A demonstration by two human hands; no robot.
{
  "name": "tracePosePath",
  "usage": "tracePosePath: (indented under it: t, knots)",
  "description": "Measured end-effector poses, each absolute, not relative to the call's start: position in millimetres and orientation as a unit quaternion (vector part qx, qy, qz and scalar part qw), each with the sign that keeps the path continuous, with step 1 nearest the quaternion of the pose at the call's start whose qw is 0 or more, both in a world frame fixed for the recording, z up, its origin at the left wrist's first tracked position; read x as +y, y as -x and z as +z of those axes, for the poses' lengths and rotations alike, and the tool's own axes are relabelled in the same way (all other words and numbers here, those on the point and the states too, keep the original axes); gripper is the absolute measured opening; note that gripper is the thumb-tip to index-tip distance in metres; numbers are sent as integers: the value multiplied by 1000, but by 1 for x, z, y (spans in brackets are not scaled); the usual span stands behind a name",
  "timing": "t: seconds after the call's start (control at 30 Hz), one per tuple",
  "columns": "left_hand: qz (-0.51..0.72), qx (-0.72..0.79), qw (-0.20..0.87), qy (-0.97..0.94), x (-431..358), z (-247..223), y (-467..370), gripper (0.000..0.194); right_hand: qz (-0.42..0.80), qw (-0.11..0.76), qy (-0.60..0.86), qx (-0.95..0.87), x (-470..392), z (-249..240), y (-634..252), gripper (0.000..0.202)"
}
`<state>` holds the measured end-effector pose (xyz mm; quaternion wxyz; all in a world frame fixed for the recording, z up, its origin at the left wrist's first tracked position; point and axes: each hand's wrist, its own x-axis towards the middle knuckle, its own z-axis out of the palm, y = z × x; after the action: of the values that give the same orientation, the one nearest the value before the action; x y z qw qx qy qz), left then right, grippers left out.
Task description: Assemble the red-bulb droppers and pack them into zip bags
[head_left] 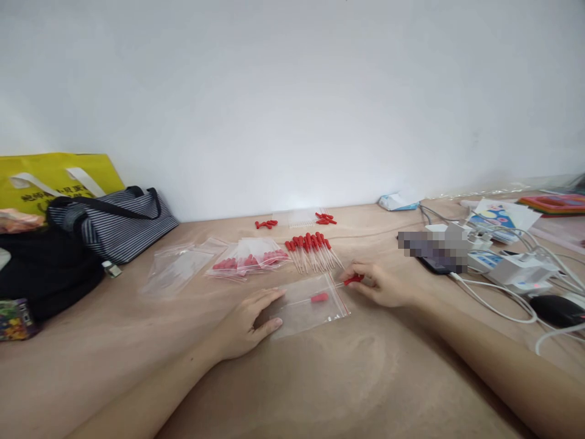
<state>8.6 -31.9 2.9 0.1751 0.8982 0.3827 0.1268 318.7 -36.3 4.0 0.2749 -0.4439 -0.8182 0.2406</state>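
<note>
A clear zip bag [297,314] lies flat on the table, with one red-tipped stick [320,297] inside. At the bag's left end is my left hand [249,323], its fingers apart and touching the plastic. My right hand [377,283] pinches another red-tipped stick [353,279] at the bag's right end, by the red-lined opening. Beyond the bag, several red-tipped sticks [308,244] lie side by side. Filled bags with red tips [249,261] overlap to their left, and flat clear bags [176,268] lie farther left.
Small red pieces [265,224] lie near the wall, more [325,218] to their right. A striped bag [123,222], a yellow bag [59,177] and black cloth [46,268] are at left. At right are a phone [429,253], chargers [521,271], cables and a black mouse [557,311].
</note>
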Motion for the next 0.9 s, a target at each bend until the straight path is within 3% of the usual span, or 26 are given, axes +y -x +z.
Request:
tracePosePath:
  t: [0.27,0.57,0.9]
  knots:
    - [141,372,181,-899,-33,4,-10,44,346,370,449,-736,-30,-21,-279,13]
    - [148,374,181,-897,-32,2,-10,43,449,430,404,-671,-32,-28,-272,28]
    - [137,381,169,-899,-30,0,-8,44,460,461,441,-617,-32,-36,-269,47]
